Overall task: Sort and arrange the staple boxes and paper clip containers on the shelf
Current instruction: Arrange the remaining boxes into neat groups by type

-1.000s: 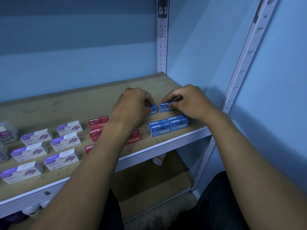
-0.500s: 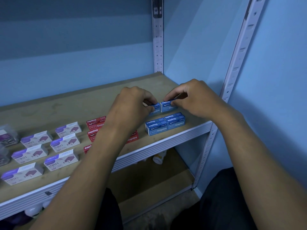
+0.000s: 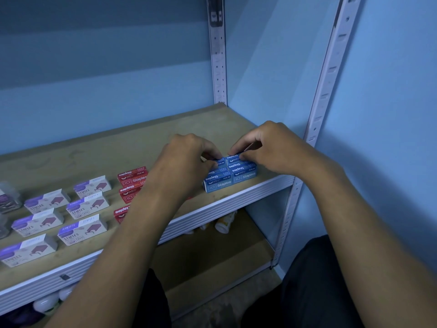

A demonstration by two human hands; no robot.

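While my left hand (image 3: 186, 159) and right hand (image 3: 272, 147) pinched small blue cardboard staple boxes (image 3: 230, 172), I judged them light, rigid, best gripped by the sides.

"Staples" reads on blue boxes (image 3: 218, 184) and red boxes (image 3: 132, 177); "STAPLES" on purple-white boxes (image 3: 81, 229).

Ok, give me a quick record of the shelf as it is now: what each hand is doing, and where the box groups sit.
left hand: pinches a small blue cardboard staple box, back row
right hand: pinches the neighbouring blue staple box
blue group: front blue boxes near the right end of the wooden shelf board
red cardboard staple boxes: middle, partly hidden by the left arm
purple-and-white staple boxes: left, in two columns
clear paper clip containers: far left edge, cropped
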